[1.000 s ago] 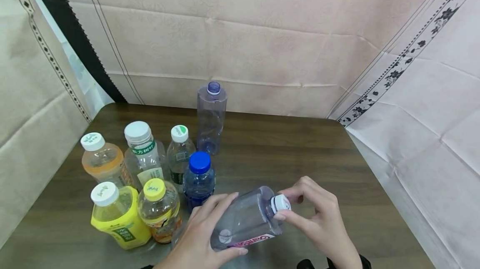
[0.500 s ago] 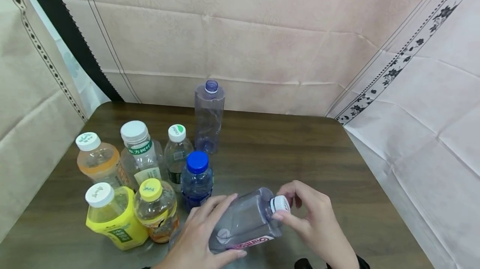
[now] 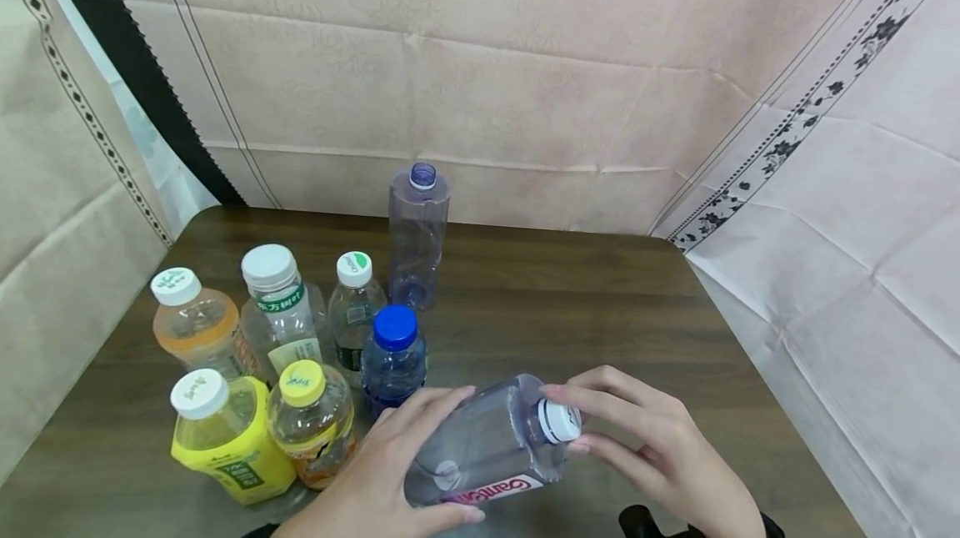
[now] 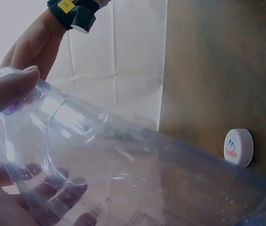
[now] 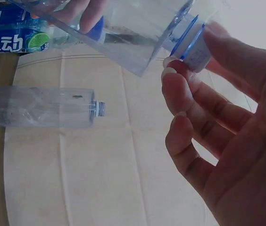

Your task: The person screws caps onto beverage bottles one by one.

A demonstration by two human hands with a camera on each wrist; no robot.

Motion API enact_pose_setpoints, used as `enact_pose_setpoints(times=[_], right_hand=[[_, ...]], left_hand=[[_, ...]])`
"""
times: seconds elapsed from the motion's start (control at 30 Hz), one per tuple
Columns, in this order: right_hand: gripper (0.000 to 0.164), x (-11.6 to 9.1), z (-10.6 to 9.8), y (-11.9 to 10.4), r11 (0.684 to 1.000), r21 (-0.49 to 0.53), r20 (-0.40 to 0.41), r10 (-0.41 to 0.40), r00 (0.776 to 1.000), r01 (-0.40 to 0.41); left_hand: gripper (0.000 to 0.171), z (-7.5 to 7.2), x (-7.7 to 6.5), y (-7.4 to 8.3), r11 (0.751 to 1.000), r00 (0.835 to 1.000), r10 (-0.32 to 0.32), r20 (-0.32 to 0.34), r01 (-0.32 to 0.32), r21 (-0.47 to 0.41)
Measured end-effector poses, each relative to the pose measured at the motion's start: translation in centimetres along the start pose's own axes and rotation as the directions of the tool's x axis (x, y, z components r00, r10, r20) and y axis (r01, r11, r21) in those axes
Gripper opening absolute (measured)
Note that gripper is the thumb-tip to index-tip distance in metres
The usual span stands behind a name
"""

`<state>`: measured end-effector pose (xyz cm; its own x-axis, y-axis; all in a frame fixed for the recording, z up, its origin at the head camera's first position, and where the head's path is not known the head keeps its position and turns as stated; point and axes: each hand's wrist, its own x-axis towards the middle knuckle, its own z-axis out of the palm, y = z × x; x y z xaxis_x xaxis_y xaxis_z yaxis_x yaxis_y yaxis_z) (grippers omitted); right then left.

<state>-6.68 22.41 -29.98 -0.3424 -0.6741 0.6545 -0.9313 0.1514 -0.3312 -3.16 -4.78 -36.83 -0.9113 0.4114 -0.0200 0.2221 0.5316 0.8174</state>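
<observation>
A large clear plastic bottle [image 3: 480, 446] with a red-and-white label lies tilted over the table, its neck pointing right. My left hand [image 3: 405, 463] grips its body from the lower end, thumb in front and fingers behind. On the bottle's neck sits a white cap [image 3: 561, 421], pinched between the thumb and fingers of my right hand [image 3: 652, 438]. The right wrist view shows the thumb on one side of this white cap [image 5: 196, 52] and fingertips on the other. In the left wrist view, another white cap [image 4: 238, 147] with a mountain logo rests on the table.
To the left stand several capped bottles, among them a yellow-wrapped bottle [image 3: 236, 438], a yellow-capped bottle [image 3: 311, 421] and a blue-capped bottle [image 3: 394, 359]. A tall uncapped bottle [image 3: 418, 238] is at the back. Pale cloth [image 3: 525, 87] hangs behind the wooden table [image 3: 600, 296].
My right hand has shifted right, and its fingers have changed their hold on the cap, now reaching over its top edge. The left hand and bottle have moved slightly left.
</observation>
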Motion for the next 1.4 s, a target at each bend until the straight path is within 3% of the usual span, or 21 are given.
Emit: enact_pose_setpoints(times=[0.17, 0.43, 0.63, 0.8, 0.97, 1.13, 1.3, 1.4], right_hand=[[0.031, 0.1, 0.3, -0.1, 1.0, -0.011, -0.002, 0.001, 1.0, -0.001], [0.032, -0.4, 1.3, -0.2, 0.992, -0.094, -0.035, 0.075, 0.997, -0.078], [0.031, -0.2, 1.9, -0.2, 0.978, -0.2, -0.082, 0.052, 0.995, -0.067], [0.032, -0.2, 2.3, -0.3, 0.943, -0.317, -0.132, 0.066, 0.989, -0.105], [0.025, -0.5, 2.7, -0.1, 0.936, -0.323, -0.153, 0.092, 0.984, -0.138], [0.028, -0.8, 2.6, 0.0, 0.958, -0.21, -0.163, 0.162, 0.973, -0.194], [0.04, -0.4, 2.0, -0.4, 0.982, -0.104, -0.138, 0.14, 0.981, -0.155], [0.035, -0.1, 1.7, -0.6, 0.99, -0.088, -0.11, 0.096, 0.989, -0.106]], left_hand=[[0.083, 0.2, -0.1, 0.0, 1.0, 1.0, -0.007, -0.011, 0.007, -0.008], [0.08, 0.7, -0.3, 0.1, 1.0, 0.999, -0.026, -0.035, 0.026, -0.014], [0.083, 1.4, -0.2, 0.0, 0.998, 0.99, 0.035, -0.137, -0.026, 0.065], [0.085, 2.0, -0.1, 0.1, 0.989, 0.978, 0.055, -0.201, -0.025, 0.148], [0.084, 2.2, -0.2, 0.1, 0.985, 0.979, 0.064, -0.192, -0.032, 0.168], [0.084, 1.9, -0.3, 0.0, 0.994, 0.982, 0.074, -0.173, -0.058, 0.097], [0.084, 1.1, -0.4, 0.1, 0.999, 0.995, 0.046, -0.087, -0.047, -0.012], [0.083, 0.8, -0.4, 0.2, 0.999, 0.999, 0.023, -0.029, -0.023, -0.033]])
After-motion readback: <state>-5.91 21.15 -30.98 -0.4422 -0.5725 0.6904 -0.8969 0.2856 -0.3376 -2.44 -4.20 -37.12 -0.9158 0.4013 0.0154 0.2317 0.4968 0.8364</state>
